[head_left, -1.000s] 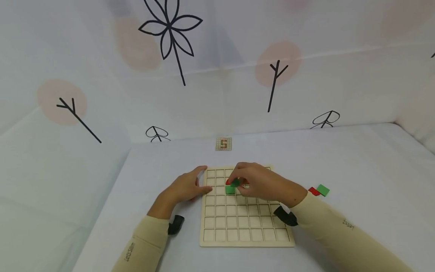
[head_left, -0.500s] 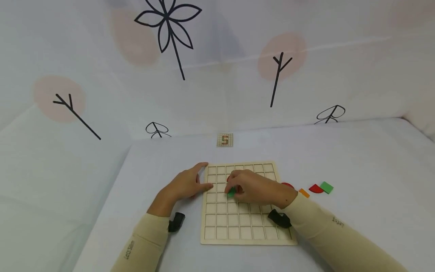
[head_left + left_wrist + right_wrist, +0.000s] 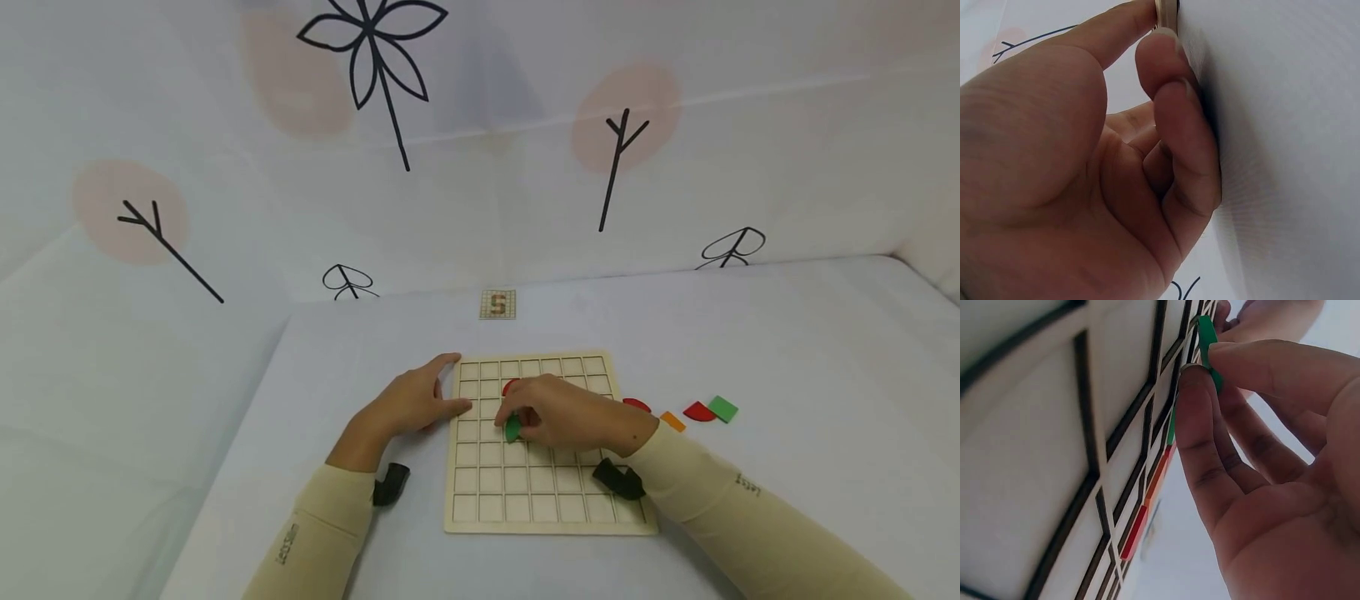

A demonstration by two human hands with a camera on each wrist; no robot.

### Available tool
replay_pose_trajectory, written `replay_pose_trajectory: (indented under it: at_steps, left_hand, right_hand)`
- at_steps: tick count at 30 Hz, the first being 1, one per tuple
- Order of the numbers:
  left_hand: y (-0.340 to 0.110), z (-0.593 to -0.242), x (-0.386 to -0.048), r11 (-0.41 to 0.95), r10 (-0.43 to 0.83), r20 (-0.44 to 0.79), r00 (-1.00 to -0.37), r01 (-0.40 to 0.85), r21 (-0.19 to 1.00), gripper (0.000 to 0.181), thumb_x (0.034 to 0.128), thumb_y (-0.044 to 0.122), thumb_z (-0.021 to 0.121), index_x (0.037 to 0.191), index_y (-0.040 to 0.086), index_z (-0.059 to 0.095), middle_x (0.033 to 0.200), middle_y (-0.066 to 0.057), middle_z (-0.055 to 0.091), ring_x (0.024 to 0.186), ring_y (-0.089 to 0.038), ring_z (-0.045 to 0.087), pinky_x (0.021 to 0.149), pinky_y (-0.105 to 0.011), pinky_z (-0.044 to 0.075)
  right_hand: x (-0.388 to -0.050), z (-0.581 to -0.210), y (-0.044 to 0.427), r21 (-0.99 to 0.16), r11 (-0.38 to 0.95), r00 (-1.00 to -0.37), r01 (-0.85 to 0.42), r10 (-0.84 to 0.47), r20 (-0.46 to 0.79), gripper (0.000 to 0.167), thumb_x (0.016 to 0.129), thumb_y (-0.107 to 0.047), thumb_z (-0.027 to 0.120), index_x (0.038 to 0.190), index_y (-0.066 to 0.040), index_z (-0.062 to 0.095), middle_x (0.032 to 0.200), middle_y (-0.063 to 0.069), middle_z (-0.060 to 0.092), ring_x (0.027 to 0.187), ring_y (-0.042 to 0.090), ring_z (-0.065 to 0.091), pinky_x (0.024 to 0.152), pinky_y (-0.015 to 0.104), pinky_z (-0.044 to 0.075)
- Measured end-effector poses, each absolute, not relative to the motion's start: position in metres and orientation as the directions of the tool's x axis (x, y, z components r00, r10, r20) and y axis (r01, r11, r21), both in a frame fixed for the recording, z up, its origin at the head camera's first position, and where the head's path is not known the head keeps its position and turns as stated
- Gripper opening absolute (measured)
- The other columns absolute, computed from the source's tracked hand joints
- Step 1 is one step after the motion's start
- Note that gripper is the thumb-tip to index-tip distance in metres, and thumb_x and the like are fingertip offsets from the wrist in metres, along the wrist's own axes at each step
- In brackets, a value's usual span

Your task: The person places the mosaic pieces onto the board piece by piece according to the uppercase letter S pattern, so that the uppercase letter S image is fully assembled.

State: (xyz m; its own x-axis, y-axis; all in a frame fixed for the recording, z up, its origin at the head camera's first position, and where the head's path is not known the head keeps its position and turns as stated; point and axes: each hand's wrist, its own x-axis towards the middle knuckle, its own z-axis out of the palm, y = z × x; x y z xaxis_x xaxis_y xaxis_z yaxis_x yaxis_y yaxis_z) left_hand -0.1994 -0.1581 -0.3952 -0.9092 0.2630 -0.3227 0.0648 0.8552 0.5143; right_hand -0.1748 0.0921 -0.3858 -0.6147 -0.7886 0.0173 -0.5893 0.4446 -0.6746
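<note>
1. Pinching a thin green piece (image 3: pixel 512 429) between thumb and fingertip with the right hand (image 3: pixel 551 408), drawn almost together round it
2. Looking flat-sided and plain bright green, leaf-like in visible outline from the head, no more than a narrow strip from the right wrist
3. Held over the left-middle cells of the pale grid board (image 3: pixel 551 528), just nearer the person than a red piece (image 3: pixel 512 387)
4. Tipped up on edge, long axis running roughly near to far from the head, visible end pointing toward the person; steep from the right wrist, leaning from upper left to lower right
5. Partly covered by fingers, so cannot tell full shape, nor any contact with the board
6. Showing a second red piece (image 3: pixel 1134 532) and an orange piece (image 3: pixel 1157 481) in cells from the right wrist, hidden by the right hand from the head
7. Resting the left hand (image 3: pixel 408 408) along the board's left edge, thumb and forefinger spread wide, gripping nothing
</note>
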Motion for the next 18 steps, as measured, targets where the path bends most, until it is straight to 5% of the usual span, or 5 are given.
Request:
replay_pose_trajectory:
  at_steps: [18]
  left_hand:
    - [-0.1582,-0.3938,-0.1991,0.855,0.256,-0.335,-0.907,0.051,0.516,0.081,0.0886,0.047,0.074,0.156,0.029,0.032,0.073,-0.003,0.063,0.055,-0.015,0.054,0.055,-0.029,0.040]
  right_hand:
    - [-0.1768,-0.3893,0.0947,-0.678,0.417,-0.596,-0.605,-0.802,0.039,0.028,0.091,0.007,0.063,0.095,-0.014,0.080,0.108,-0.003,0.070,0.106,0.013,0.063,0.087,0.026,0.052]
